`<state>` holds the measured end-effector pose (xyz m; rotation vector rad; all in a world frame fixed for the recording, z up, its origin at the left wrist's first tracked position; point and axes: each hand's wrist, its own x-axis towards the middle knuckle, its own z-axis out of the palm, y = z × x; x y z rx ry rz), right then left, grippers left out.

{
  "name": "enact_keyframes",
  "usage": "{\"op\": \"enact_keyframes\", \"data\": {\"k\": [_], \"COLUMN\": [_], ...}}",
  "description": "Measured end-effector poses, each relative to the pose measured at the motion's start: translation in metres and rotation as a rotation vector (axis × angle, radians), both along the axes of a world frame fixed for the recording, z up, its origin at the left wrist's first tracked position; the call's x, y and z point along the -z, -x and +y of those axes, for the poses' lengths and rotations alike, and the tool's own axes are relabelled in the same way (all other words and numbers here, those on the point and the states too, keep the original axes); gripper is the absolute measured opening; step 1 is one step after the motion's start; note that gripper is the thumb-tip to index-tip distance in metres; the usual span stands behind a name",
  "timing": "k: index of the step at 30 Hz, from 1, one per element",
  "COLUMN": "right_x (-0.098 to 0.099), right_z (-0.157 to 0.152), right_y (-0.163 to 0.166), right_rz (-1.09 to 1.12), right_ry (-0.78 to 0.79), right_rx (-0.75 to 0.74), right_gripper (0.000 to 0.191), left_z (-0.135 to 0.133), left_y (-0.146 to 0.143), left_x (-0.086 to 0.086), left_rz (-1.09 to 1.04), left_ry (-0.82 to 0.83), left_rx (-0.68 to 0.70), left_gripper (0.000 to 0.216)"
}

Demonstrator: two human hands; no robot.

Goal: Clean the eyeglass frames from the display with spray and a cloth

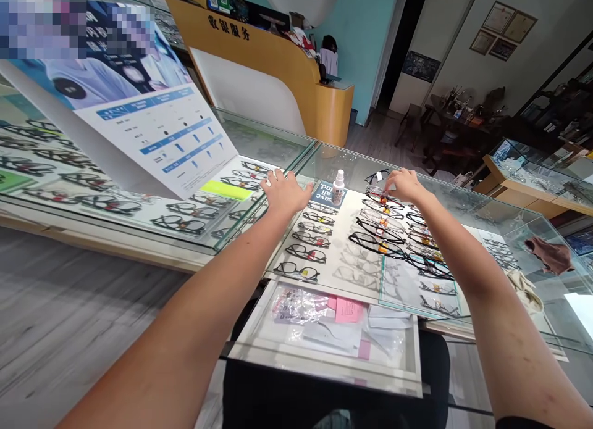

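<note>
I stand behind a glass display counter filled with rows of eyeglass frames. My left hand lies flat on the glass top, fingers spread, near the counter's corner seam. My right hand reaches to the far side, its fingers curled down and pinched over a pair of glasses with a red tag lying on the glass. More dark-rimmed glasses lie in a row on the glass toward me. A small white spray bottle stands upright between my hands.
A large slanted poster board rests on the left counter. A pulled-out drawer below holds papers and plastic bags. A brown cloth lies on the glass at right. A curved wooden reception desk stands behind.
</note>
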<state>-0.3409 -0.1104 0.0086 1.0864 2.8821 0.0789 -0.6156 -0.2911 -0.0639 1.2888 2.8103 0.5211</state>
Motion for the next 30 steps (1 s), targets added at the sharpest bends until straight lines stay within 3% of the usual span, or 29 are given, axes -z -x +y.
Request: {"op": "enact_keyframes", "data": {"k": [7, 14, 24, 30], "right_x": [-0.008, -0.002, -0.003, -0.001], "right_z": [0.032, 0.048, 0.056, 0.036], "right_y": [0.025, 0.053, 0.033, 0.019], "right_rz": [0.086, -0.057, -0.068, -0.040], "right_ry": [-0.117, -0.147, -0.171, -0.243], "right_rx": [0.026, -0.024, -0.036, 0.012], "right_gripper": [0.036, 0.033, 0.026, 0.026], "left_z": [0.000, -0.002, -0.004, -0.002], "left_y": [-0.001, -0.003, -0.005, -0.004], "left_x": [-0.001, -0.002, -0.005, -0.003], "left_rz": [0.016, 0.009, 0.000, 0.000], "left_ry": [0.017, 0.008, 0.017, 0.011], "left_rx": [-0.013, -0.014, -0.010, -0.008], "left_gripper": [0.078, 0.077, 0.077, 0.078]}}
